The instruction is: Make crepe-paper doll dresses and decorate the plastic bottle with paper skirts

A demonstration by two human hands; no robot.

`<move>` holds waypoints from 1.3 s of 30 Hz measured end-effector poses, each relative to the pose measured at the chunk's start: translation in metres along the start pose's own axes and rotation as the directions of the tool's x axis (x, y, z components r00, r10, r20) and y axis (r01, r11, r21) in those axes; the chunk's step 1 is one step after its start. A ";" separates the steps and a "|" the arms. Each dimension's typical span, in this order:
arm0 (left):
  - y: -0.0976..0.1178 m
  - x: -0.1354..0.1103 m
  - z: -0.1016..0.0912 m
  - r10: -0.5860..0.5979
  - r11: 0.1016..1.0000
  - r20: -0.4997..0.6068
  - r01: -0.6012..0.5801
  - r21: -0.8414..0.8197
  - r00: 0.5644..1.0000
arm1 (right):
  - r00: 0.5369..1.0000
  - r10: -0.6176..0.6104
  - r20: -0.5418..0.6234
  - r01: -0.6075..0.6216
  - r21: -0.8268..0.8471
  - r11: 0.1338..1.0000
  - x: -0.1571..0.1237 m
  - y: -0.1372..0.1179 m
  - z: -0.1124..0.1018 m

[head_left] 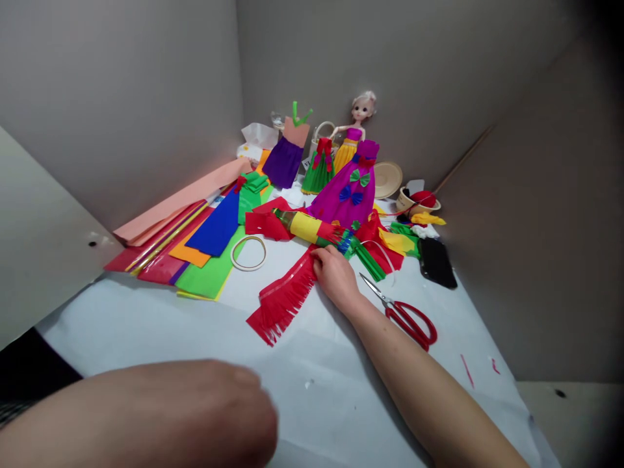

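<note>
My right hand (pixel 336 276) reaches to the middle of the table, its fingers closed on the upper end of a red fringed paper strip (pixel 285 296). The strip slants down to the left, with cut fringes along its lower edge and a shiny tape-like line near its upper one. Just beyond the fingers lies a bottle (pixel 305 227) wrapped in yellow and red paper, with green and blue fringes at its right end. Scissors with red handles (pixel 409 322) lie to the right of my wrist. Close to the camera, my left hand (pixel 219 409) is blurred, its fingers hidden.
A tape roll (pixel 248 253) lies left of the bottle. Coloured paper sheets (pixel 214 224) are piled at the left. Behind stand a doll (pixel 363 114) and a purple paper dress (pixel 344 195). A black phone (pixel 437 262) and a small basket (pixel 414 205) are at the right.
</note>
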State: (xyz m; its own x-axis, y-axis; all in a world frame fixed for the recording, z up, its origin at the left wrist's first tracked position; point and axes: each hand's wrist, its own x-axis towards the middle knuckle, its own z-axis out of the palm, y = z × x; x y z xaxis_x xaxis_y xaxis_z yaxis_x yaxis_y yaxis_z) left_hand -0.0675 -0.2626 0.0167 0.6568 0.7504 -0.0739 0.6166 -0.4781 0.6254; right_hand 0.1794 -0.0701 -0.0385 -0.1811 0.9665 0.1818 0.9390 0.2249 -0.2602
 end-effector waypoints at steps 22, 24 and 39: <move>-0.054 0.119 -0.058 -0.366 0.930 -0.268 0.357 -0.083 0.891 | 1.000 -0.006 0.008 0.006 -0.017 1.000 0.001 0.002 0.001; -0.067 0.118 -0.057 -0.369 0.929 -0.161 0.361 -0.081 0.915 | 1.000 -0.006 0.007 0.006 -0.016 1.000 0.000 0.002 0.001; -0.070 0.113 -0.060 -0.404 0.877 0.127 0.423 -0.229 0.906 | 1.000 -0.023 0.008 0.023 -0.007 1.000 -0.001 0.002 -0.001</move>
State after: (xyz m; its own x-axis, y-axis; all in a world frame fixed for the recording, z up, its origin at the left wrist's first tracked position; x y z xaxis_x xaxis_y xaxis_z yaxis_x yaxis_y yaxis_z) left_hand -0.0625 -0.1173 0.0117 0.4011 0.8151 -0.4181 0.7192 0.0024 0.6947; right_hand 0.1815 -0.0703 -0.0380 -0.2052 0.9620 0.1798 0.9364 0.2465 -0.2498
